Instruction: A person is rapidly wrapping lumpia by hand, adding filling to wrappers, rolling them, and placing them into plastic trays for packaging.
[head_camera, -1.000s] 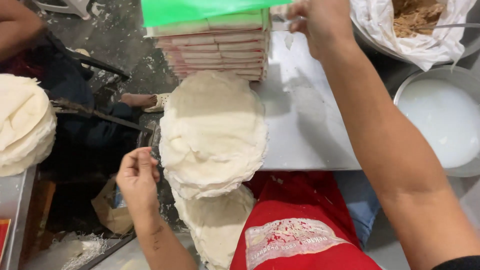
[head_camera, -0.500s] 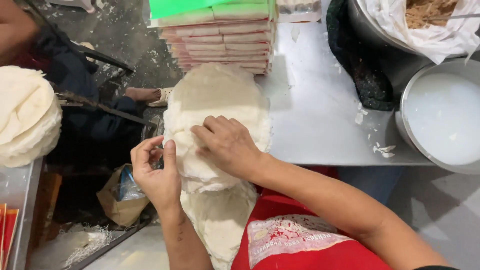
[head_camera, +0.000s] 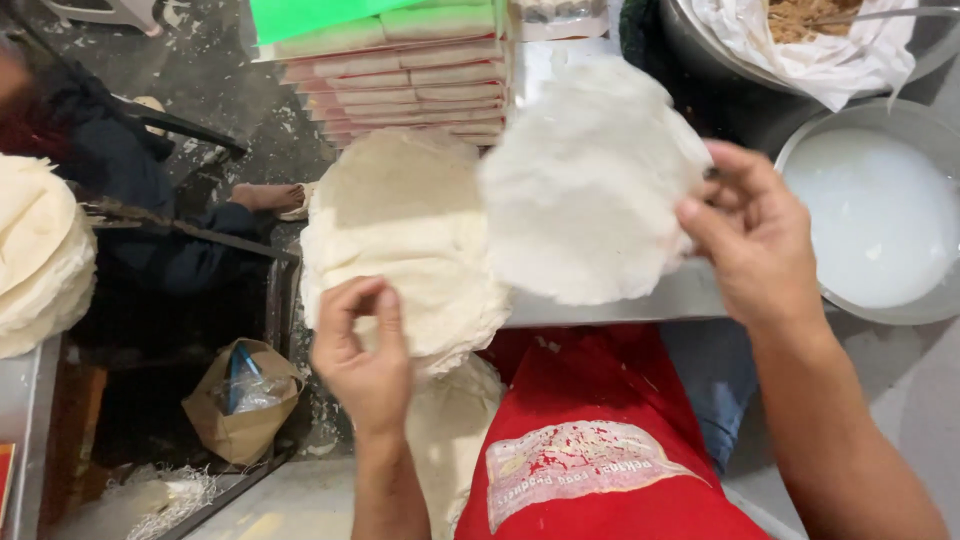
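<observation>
One thin, ragged-edged white wrapper (head_camera: 585, 190) pinched in right hand (head_camera: 755, 240); left hand (head_camera: 365, 345), fingers curled, touches floury round stack (head_camera: 400, 230) overhanging counter (head_camera: 680, 295). Milky bowl (head_camera: 880, 215) beside.

Dark, flour-spattered concrete floor (head_camera: 215, 110), grey metal table (head_camera: 640, 300), brown paper bag (head_camera: 240, 400) on the ground

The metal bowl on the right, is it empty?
No, the metal bowl holds a white liquid that fills most of its inside, beside the right hand.
</observation>
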